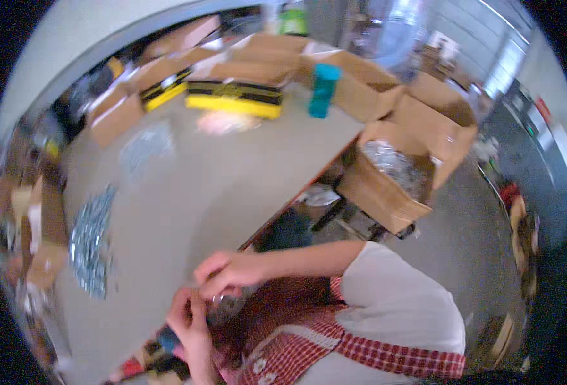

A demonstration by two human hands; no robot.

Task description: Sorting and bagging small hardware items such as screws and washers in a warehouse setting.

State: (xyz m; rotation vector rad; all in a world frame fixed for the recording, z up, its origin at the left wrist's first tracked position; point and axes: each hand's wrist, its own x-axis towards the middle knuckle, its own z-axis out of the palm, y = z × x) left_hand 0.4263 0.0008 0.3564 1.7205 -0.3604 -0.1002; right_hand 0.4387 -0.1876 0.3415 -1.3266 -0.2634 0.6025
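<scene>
Grey tabletop (pixel 174 192): spread before me to the left, its near edge slanting up to the right.
Left hand (pixel 190 314): came up from below to the near table edge, fingers bent, their tips close to my other hand.
Right hand (pixel 229 269): reached across from the right, fingers curled inward, just above and beside the left.
Grip: both hands narrow rather than spread; blur kept me from telling whether either pinched anything.
Shiny bit (pixel 218 298): a small glint just under my right fingers, near the left fingertips; kind unclear.
Silvery-blue pile (pixel 91 247): many glinting pieces on the table, well left of my hands.
Pale heap (pixel 149 149): farther back, smeared by motion.
Pinkish heap (pixel 226 122): in front of a yellow-and-black panel (pixel 232 106), brown cardboard behind it.
Teal cup (pixel 323 93): tall, near the far right of the table.
Open carton (pixel 386 202): right of the table edge, silvery clear packets (pixel 392 163) inside; another carton (pixel 434 106) beyond it.
Clothing: white sleeve (pixel 405 289), red-checked apron (pixel 303 340).
</scene>
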